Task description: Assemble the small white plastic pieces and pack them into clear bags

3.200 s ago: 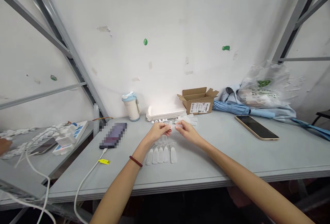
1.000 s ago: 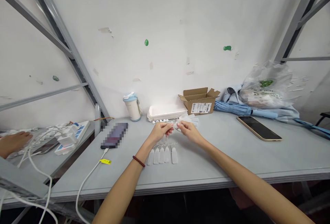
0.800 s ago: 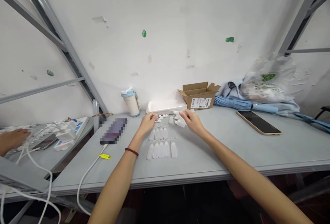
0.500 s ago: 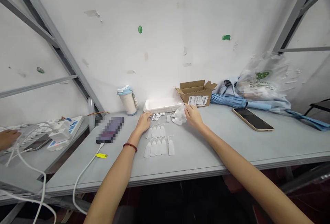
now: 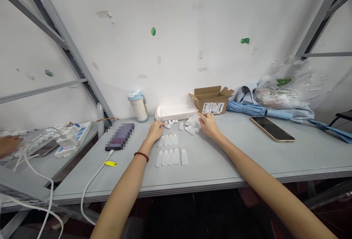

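My left hand [image 5: 155, 130] rests on the table with its fingers stretched forward, the fingertips at a cluster of small white caps [image 5: 171, 123]. My right hand [image 5: 208, 124] is at the right side of a loose pile of translucent white flat pieces [image 5: 191, 129], its index finger and thumb apart. Part of that pile is hidden by the fingers. Similar pieces with thin tails at the top lie in two rows between my forearms, a back row [image 5: 168, 140] and a front row [image 5: 170, 156]. One piece [image 5: 184, 156] lies slightly apart at the right of the front row.
Behind the caps stands a white tray [image 5: 176, 113], with an open cardboard box [image 5: 211, 101] to its right. A tumbler [image 5: 139, 107] and a charging phone [image 5: 120, 137] are on the left. Another phone [image 5: 272, 129] and a blue umbrella [image 5: 247, 108] lie right. Another person's hand [image 5: 9, 146] shows far left.
The whole view has shifted slightly, so everything appears a little further right. My right index finger is straighter over the pile; my left hand stays by the caps. The rows look unchanged.
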A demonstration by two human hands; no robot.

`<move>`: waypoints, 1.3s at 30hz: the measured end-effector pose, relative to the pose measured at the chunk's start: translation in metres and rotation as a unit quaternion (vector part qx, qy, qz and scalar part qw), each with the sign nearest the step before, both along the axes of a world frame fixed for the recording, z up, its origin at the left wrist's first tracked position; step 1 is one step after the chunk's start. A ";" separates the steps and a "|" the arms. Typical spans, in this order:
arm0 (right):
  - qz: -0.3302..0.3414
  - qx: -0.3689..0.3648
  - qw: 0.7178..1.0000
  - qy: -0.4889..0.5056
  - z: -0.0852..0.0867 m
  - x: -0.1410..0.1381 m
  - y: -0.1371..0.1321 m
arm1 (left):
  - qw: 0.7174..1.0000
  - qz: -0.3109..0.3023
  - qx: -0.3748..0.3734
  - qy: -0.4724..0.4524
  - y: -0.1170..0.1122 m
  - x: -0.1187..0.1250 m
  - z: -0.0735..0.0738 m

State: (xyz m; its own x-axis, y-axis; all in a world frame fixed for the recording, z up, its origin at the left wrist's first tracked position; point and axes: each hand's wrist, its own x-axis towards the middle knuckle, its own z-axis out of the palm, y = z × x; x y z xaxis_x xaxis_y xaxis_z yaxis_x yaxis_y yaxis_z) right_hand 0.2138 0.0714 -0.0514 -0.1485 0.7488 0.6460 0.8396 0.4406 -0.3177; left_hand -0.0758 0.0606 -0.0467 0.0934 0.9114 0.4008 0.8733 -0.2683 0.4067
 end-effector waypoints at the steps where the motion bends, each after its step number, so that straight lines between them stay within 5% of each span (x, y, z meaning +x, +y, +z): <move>1: -0.005 0.001 1.000 0.001 0.001 0.000 -0.001 | 1.000 0.002 0.000 -0.003 -0.001 0.000 0.001; 8: -0.070 0.020 0.996 0.053 0.009 0.004 -0.004 | 0.999 0.042 -0.004 0.005 -0.005 0.002 0.004; 14: -0.017 0.053 0.991 0.120 0.018 0.007 -0.007 | 0.997 0.070 -0.001 -0.026 -0.009 0.007 0.010; 18: 0.046 -0.044 0.977 0.203 0.027 0.004 -0.015 | 0.994 0.074 0.006 -0.081 -0.013 0.014 0.017; 20: 0.121 -0.140 0.947 0.262 0.035 0.001 -0.024 | 0.988 0.077 0.006 -0.133 -0.015 0.018 0.020; 23: 0.256 -0.292 0.861 0.329 0.047 -0.005 -0.042 | 0.971 0.069 0.006 -0.230 -0.018 0.025 0.025; 27: 0.447 -0.480 0.737 0.164 0.056 -0.013 -0.065 | 0.943 0.036 0.004 -0.330 -0.022 0.032 0.027; 30: 0.497 -0.552 0.667 0.061 0.053 -0.022 -0.073 | 0.929 0.019 0.000 -0.370 -0.023 0.033 0.027; 33: 0.494 -0.573 0.653 0.023 0.047 -0.031 -0.073 | 0.923 0.017 -0.004 -0.384 -0.022 0.033 0.026; 39: 0.448 -0.580 0.680 -0.002 0.049 -0.034 -0.074 | 0.919 0.015 -0.020 -0.392 -0.024 0.034 0.026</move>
State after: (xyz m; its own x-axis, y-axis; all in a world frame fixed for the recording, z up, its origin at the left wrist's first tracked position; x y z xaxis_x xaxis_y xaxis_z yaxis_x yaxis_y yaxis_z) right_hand 0.1801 -0.0030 -0.0028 -0.8814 0.3617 -0.3040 0.4004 0.2303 -0.8869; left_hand -0.0423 0.0369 -0.0207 -0.2361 0.9241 0.3004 0.3136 -0.2202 0.9237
